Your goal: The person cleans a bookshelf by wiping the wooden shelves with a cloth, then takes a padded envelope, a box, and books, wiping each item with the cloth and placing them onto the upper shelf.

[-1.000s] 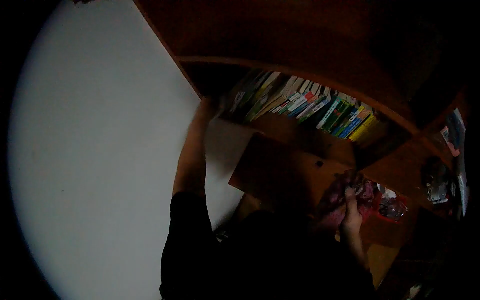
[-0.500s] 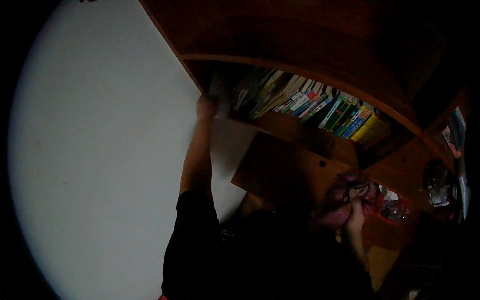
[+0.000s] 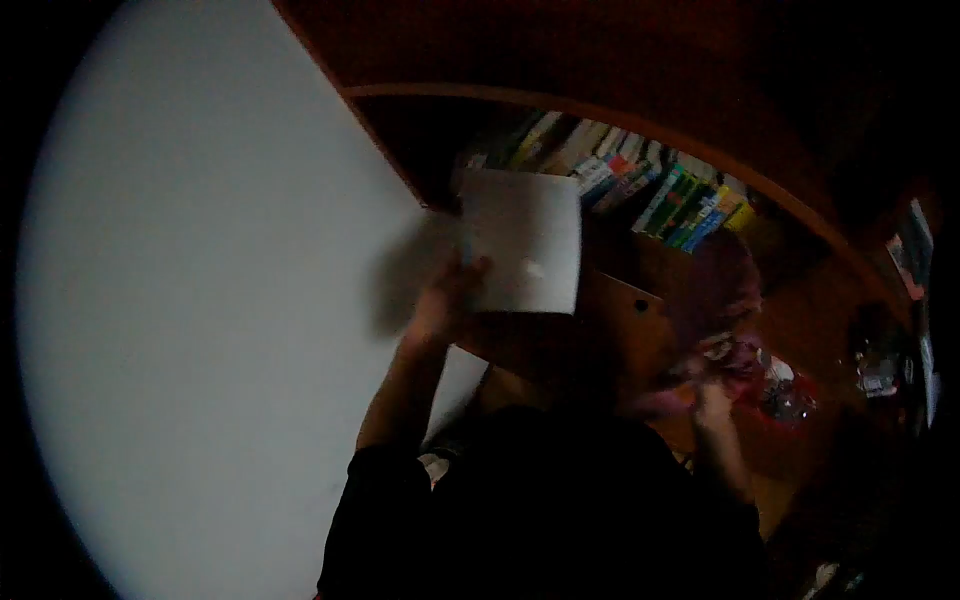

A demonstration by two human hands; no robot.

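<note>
My left hand [image 3: 447, 295] is closed on the lower left edge of a white, flat rectangular thing [image 3: 525, 225], possibly a book or notebook. It is held up in front of the shelf, overlapping some of the books [image 3: 690, 205] in my view. At the right, my right hand [image 3: 712, 397] grips a crumpled purple-pink cloth [image 3: 722, 290] over the brown desktop. Part of the cloth rises above the hand. Motion and dim light blur the fingers of both hands.
A pale wall [image 3: 200, 300] fills the left side. The dark wooden shelf has a curved upper edge [image 3: 560, 102]. Beyond the cloth lies a clear and red plastic package [image 3: 790, 400]. More clutter, including a clear plastic item [image 3: 880, 375], stands at the far right.
My left hand has come away from the shelf's left end, down and right, bringing out the white rectangular thing. The cloth in my right hand has been lifted and now extends higher.
</note>
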